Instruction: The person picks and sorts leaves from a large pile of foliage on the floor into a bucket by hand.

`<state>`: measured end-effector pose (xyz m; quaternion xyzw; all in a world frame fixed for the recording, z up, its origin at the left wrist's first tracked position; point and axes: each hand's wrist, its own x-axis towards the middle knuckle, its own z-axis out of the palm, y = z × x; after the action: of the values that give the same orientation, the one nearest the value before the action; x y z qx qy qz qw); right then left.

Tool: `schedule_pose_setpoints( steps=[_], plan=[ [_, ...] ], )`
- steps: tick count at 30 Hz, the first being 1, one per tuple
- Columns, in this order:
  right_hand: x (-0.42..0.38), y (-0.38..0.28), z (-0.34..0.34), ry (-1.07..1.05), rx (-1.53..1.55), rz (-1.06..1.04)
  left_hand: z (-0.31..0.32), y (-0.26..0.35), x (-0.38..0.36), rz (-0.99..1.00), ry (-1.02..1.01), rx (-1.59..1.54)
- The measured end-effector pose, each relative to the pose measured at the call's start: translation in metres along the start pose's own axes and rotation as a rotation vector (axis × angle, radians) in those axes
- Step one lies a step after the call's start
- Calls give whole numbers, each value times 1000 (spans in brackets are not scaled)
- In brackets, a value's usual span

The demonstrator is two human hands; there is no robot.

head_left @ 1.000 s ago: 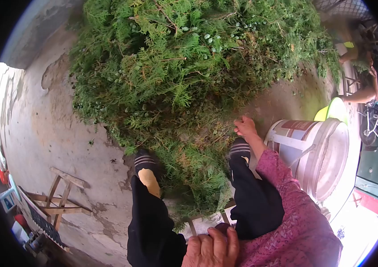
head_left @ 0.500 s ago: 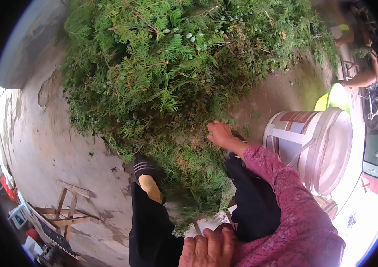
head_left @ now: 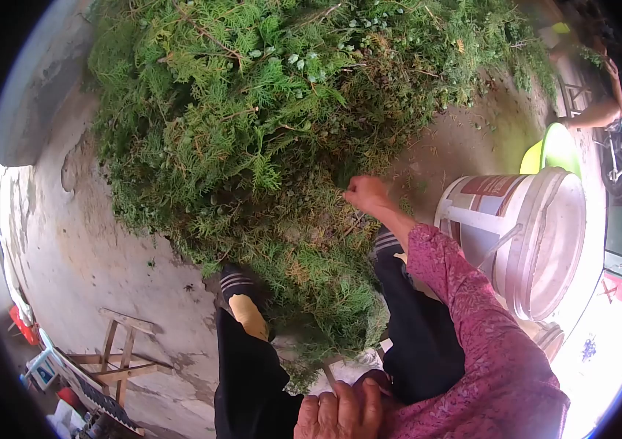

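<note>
A big heap of green cypress branches [head_left: 252, 139], with small pale cones among the sprigs, covers the ground in front of me. My right hand [head_left: 366, 196] is closed at the heap's right edge, fingers bent inward; whatever they pinch is hidden. Low in the view, my left hand [head_left: 340, 413] rests by my lap with its fingers curled and close together, and its palm does not show. Loose green sprigs [head_left: 333, 285] lie between my feet.
A white plastic bucket [head_left: 475, 212] stands to the right, with a yellow-green basin [head_left: 560, 150] behind it. Another person's arm [head_left: 596, 115] shows at far right. A wooden stand [head_left: 124, 358] is at lower left on the concrete floor [head_left: 142, 278].
My right hand has moved slightly up beside the heap. My right foot now shows more beneath that arm. The whole view has shifted a little; my left hand stays put.
</note>
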<state>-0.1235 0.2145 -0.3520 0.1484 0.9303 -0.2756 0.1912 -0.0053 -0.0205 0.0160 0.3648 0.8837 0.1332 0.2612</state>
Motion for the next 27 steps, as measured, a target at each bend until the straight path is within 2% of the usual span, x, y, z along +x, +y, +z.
schedule_pose_setpoints(
  steps=[2,3,5,9,11,12,14,15,17,20,24,26,27],
  plan=[
    [-10,-3,12,-195,40,-74,-1,0,2,-10,-6,-12],
    [-17,-3,18,-196,42,-72,0,0,3,-10,-9,-12],
    [-37,-2,30,-187,-145,-315,1,0,5,-15,3,-15],
    [-61,-3,27,-205,-178,-374,-1,0,8,-11,-33,-29],
    [-63,2,27,-145,35,-383,1,0,8,-20,-15,-57],
    [-60,1,22,-146,35,-384,1,1,8,-21,-15,-58],
    [-44,-6,1,-175,388,-114,0,1,8,-11,-11,-60],
    [-37,-7,-6,-174,388,-113,1,1,8,-10,-12,-59],
    [-21,-5,-20,22,243,-119,2,2,8,-11,-9,-79],
    [3,5,-9,81,195,-169,3,1,8,3,-28,-61],
    [17,9,7,120,52,-151,4,-1,11,-8,-48,-58],
    [11,-7,-3,24,-65,-5,4,-3,12,3,-60,-37],
    [12,-7,-1,24,-64,-3,4,-3,13,4,-61,-36]
  ],
)
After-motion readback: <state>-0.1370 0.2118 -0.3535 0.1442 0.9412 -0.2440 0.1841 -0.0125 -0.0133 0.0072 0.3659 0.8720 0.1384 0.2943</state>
